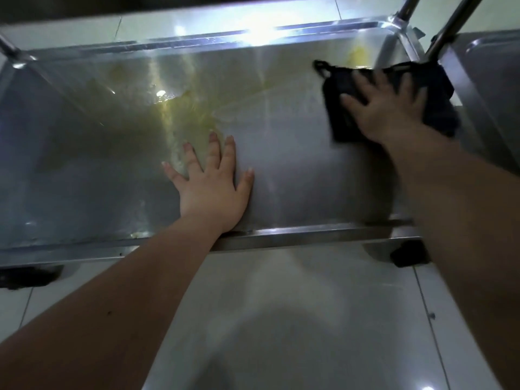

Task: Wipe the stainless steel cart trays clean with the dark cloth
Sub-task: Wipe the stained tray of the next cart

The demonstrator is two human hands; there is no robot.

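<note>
A wide stainless steel cart tray (295, 175) fills the upper half of the head view. A yellowish smear (185, 114) spreads across its middle, and a smaller yellow patch (358, 56) sits near the far right corner. The dark cloth (340, 108) lies flat on the tray's right part. My right hand (388, 108) presses on the cloth with fingers spread and straight. My left hand (213, 181) rests flat on the tray floor near the front rim, fingers spread, holding nothing.
Cart posts rise at the far right corner (408, 9) and at the far left (11, 52). Another steel tray (489, 88) stands to the right. A black caster (410, 253) shows under the front right corner. White tiled floor (281, 319) lies below.
</note>
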